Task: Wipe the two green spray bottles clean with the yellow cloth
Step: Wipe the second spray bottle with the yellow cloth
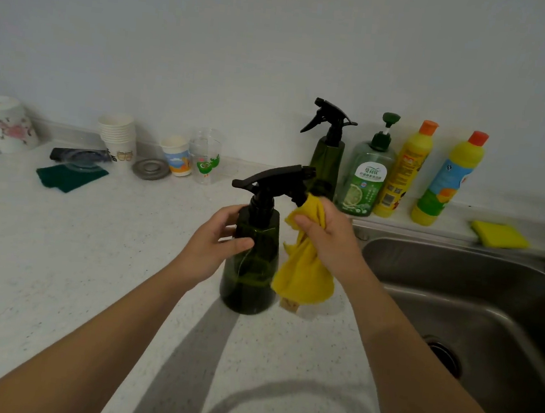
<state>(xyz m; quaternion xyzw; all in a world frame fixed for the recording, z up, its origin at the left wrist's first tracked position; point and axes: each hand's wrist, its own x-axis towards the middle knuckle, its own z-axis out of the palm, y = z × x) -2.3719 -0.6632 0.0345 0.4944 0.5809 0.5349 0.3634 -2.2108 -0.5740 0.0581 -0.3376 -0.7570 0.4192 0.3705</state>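
Note:
A dark green spray bottle with a black trigger head stands upright on the white counter in the middle of the view. My left hand grips its shoulder from the left. My right hand holds the bunched yellow cloth just right of the bottle, its top end pressed against the trigger under the black nozzle. A second green spray bottle with a black head stands behind, by the wall.
A steel sink fills the right side, with a yellow sponge on its ledge. Green dish soap and two yellow bottles line the wall. Paper cups, a green scouring pad and a metal strainer lie at left.

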